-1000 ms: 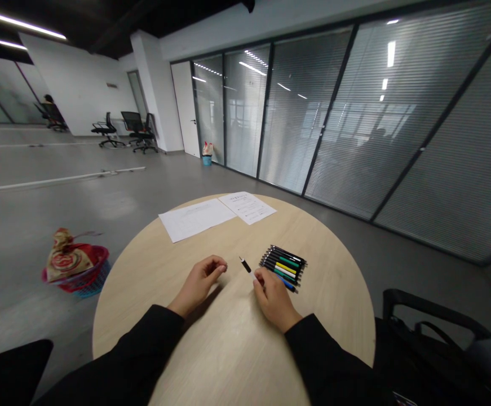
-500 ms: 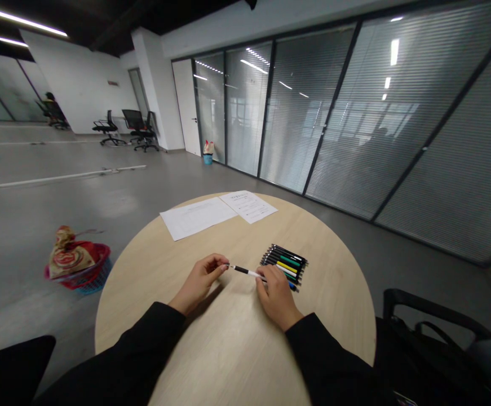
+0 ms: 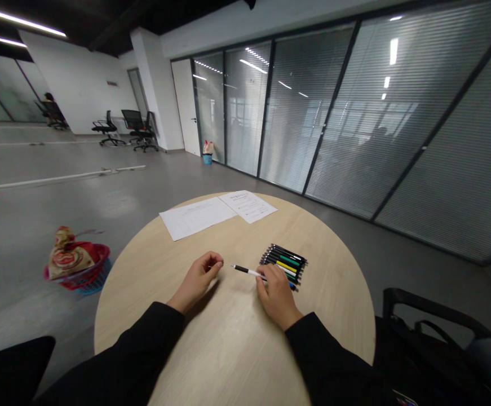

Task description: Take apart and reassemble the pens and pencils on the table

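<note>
Between my hands a white pen with a black grip (image 3: 242, 269) points left, its tip bare. My right hand (image 3: 275, 293) is closed on the pen's rear part. My left hand (image 3: 200, 279) is pinched just left of the tip, apart from it, with a small dark thing at its fingertips that I cannot make out. Beyond my right hand, several pens (image 3: 287, 260) lie side by side in a row, mostly black, with green, yellow, white and blue parts. My right hand hides some of the nearest ones.
Two printed sheets (image 3: 198, 217) lie at the far side of the round wooden table (image 3: 228, 349). A basket with a bag (image 3: 78, 262) is on the left. A black chair (image 3: 435, 316) stands at the right.
My left hand has drawn back a little to the left, widening the gap to the pen tip. My right hand and the pen have barely moved.
</note>
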A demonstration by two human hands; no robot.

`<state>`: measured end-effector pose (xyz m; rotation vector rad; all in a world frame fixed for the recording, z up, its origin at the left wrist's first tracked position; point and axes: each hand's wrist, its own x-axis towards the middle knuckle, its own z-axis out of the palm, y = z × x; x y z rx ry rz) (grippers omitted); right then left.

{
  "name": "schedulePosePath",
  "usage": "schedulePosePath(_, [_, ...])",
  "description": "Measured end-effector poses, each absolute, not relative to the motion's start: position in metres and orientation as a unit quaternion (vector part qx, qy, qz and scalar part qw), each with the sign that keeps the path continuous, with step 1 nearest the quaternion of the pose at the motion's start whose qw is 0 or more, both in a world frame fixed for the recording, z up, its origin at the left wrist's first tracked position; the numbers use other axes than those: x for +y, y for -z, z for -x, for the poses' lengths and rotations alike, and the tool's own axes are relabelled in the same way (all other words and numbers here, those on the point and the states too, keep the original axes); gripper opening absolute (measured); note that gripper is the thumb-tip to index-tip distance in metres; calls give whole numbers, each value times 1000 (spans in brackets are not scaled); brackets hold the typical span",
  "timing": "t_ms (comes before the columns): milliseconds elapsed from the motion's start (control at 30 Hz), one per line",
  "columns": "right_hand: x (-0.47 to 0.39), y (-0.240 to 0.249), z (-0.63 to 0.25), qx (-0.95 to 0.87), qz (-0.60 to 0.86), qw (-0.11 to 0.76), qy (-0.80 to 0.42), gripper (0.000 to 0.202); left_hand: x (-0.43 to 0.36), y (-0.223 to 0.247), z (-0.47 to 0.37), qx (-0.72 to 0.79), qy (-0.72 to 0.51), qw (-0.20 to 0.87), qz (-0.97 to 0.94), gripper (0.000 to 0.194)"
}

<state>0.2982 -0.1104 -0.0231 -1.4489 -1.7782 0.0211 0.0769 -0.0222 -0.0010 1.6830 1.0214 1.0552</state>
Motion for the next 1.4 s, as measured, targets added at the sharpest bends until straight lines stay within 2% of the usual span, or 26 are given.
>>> schedulePosePath(267, [-111, 24, -299, -705, 582, 406, -12, 13, -14, 4, -65, 452, -447, 437, -636, 10])
schedulePosePath(500, [-111, 25, -299, -706, 580, 406, -12, 13, -11, 14, -59, 425, -287, 159, -843, 17])
schedulePosePath(633, [-111, 23, -299, -707, 583, 400, -12, 13, -10, 19, -60, 420, -221, 104, -874, 19])
schedulePosePath(833, [-110, 26, -299, -707, 586, 396, -8, 13, -8, 24, -63, 406, -196, 40, -892, 24])
schedulePosePath(1167, [-110, 26, -299, -708, 597, 376, -8, 11, -21, 10, -68, 340, -255, 73, -902, 19])
schedulePosePath(1400, [-112, 22, -298, -711, 596, 374, -5, 12, -26, 3, -72, 336, -244, 54, -908, 20])
